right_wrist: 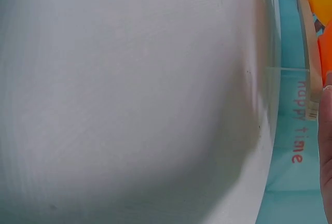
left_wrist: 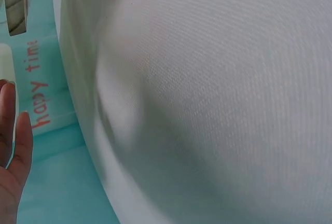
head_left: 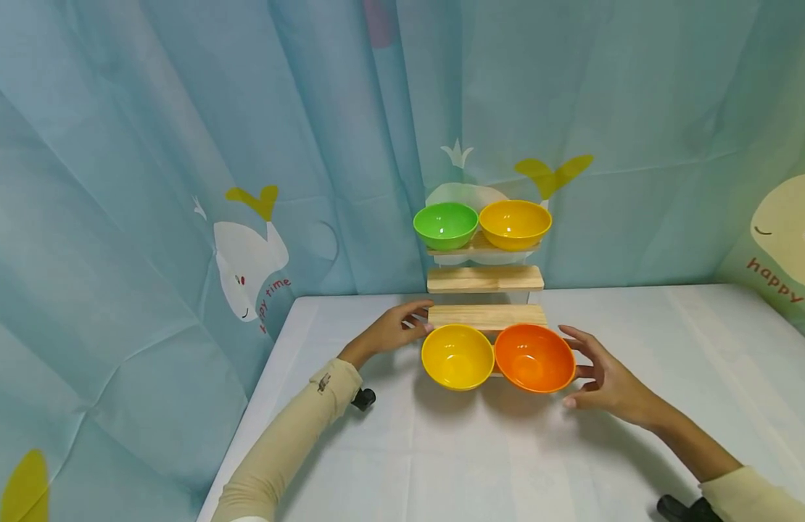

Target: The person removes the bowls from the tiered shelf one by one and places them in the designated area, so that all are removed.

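Observation:
A stepped rack with light wooden boards (head_left: 486, 279) and clear sides stands at the back of the table. On its lowest level sit a yellow bowl (head_left: 457, 357) and, touching or nearly touching it, an orange bowl (head_left: 534, 358). My left hand (head_left: 391, 330) is at the rack's left side, fingers loosely bent by the board end and the yellow bowl; contact is unclear. Beside the orange bowl's right rim, my right hand (head_left: 608, 384) has its fingers spread. The right wrist view catches a finger (right_wrist: 326, 130) at the orange bowl (right_wrist: 326, 53).
Up on the top board are a green bowl (head_left: 445, 226) and a second yellow bowl (head_left: 515, 225). A white cloth (head_left: 402, 464) covers the table. Behind the rack hangs a blue curtain (head_left: 350, 145) with printed whales.

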A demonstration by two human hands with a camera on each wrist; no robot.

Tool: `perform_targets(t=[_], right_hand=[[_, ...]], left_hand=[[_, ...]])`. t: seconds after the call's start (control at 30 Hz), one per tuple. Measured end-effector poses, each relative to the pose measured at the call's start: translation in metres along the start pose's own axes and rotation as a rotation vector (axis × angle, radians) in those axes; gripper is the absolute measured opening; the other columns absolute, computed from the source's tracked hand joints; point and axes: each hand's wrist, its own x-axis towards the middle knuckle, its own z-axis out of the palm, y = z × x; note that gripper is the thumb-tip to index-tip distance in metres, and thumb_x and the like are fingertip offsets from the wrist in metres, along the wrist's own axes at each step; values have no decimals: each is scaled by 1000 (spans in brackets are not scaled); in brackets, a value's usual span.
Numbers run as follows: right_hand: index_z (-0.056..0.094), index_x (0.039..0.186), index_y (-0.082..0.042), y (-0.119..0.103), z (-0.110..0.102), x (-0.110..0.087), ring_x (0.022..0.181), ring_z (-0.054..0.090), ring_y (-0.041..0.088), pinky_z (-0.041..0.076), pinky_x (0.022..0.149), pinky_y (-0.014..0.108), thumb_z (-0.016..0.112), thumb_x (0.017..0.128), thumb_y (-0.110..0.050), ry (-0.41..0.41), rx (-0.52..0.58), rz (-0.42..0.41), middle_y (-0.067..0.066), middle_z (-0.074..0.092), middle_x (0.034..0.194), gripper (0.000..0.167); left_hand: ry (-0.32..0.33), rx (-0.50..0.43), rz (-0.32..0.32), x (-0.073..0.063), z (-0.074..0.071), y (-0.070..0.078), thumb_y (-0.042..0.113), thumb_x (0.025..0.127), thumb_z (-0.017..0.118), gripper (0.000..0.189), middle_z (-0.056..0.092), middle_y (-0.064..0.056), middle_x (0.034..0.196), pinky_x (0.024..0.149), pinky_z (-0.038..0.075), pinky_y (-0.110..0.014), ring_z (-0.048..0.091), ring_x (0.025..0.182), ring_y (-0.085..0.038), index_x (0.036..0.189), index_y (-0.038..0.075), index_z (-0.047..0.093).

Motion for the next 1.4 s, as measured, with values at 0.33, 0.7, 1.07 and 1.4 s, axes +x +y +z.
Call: perform_targets(t=[0.33, 0.7, 1.07, 1.4], right_hand=[[18, 160, -11, 2, 4, 0, 107, 64, -2, 62, 76, 36, 78, 76, 11, -5, 33, 4, -17, 35, 141, 106], [19, 159, -8, 2, 9, 5, 107, 62, -1, 61, 77, 32, 82, 74, 6, 35, -14, 11, -6, 41, 142, 107], [16, 158, -2, 2, 12, 10, 103, 59, 4, 60, 71, 29, 83, 69, 12, 37, 30, -49, -16, 47, 132, 112], [15, 160, -8, 4, 15, 9, 98, 61, 8, 60, 72, 30, 84, 71, 4, 31, 39, 8, -8, 45, 133, 113]], left_hand=[[-4, -10, -2, 1, 1, 1, 31, 101, 61, 56, 57, -11, 137, 96, 54, -35, 62, 116, -23, 152, 14, 45], [-1, -13, -1, 0, 2, 3, 30, 101, 62, 56, 56, -12, 138, 97, 54, -36, 61, 117, -25, 152, 14, 45], [-2, -23, -6, 2, 2, 3, 29, 100, 62, 57, 57, -13, 138, 96, 54, -37, 62, 116, -25, 152, 12, 45], [6, -23, -18, 0, 3, 5, 30, 101, 62, 55, 58, -13, 137, 96, 54, -37, 62, 117, -25, 151, 13, 46]])
